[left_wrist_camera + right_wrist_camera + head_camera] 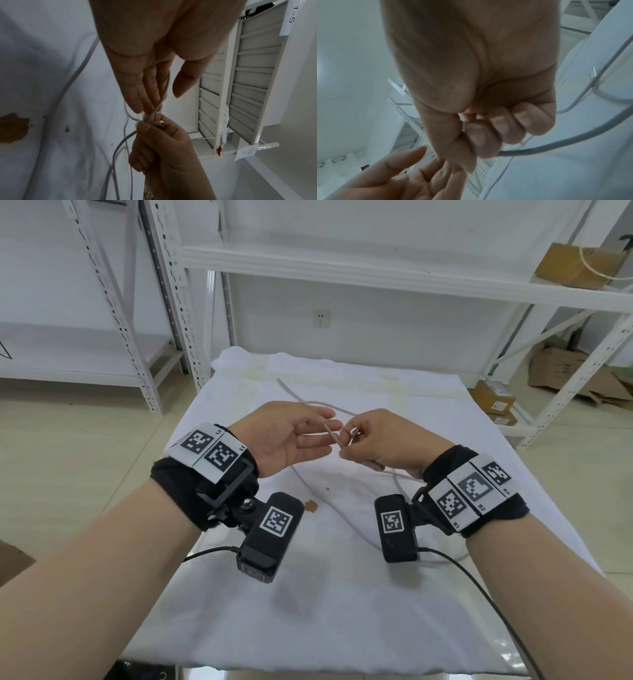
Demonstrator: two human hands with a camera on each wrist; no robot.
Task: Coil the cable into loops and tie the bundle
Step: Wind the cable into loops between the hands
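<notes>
Head view: right hand (pixel 380 440) fingers (pixel 349 454) pinch cable (pixel 330 433).

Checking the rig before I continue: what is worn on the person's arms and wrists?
Both forearms are bare, without sleeves. Each wrist has a black fabric band carrying white plates printed with black square markers. A black camera block with its own marker hangs below each wrist, trailing a thin black cable.

A white cloth (pixel 342 594) with a few brown spots covers the table. White metal shelves (pixel 376 268) stand by the white wall, which has a socket (pixel 321 318), and the floor (pixel 68 440) is pale tile. Brown cardboard boxes (pixel 495 397), maybe flattened ones too, sit at the right.
</notes>
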